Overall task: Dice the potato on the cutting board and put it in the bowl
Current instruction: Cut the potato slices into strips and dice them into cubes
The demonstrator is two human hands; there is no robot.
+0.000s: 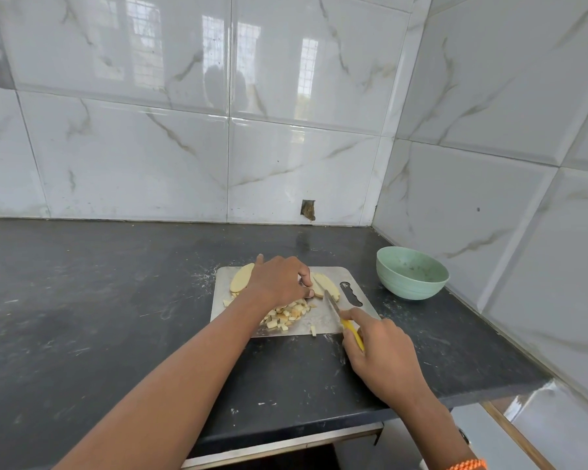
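Holding the yellow-handled knife [340, 317] in my right hand [379, 354], fingers curled round the handle, blade tip down against the potato slices [325, 284] on the steel cutting board [326, 322]. My left hand [279, 278] pins those slices with curled fingertips; diced potato [286, 315] is heaped on the board below that hand, one large slice [241, 277] at the board's far left. Green bowl [411, 272] stands on the dark table [99, 300], right of the board, apart from it.

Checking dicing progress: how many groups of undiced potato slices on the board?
2. One potato slice lies at the cutting board's far left corner; sliced strips sit right of the left hand, which may hide more.
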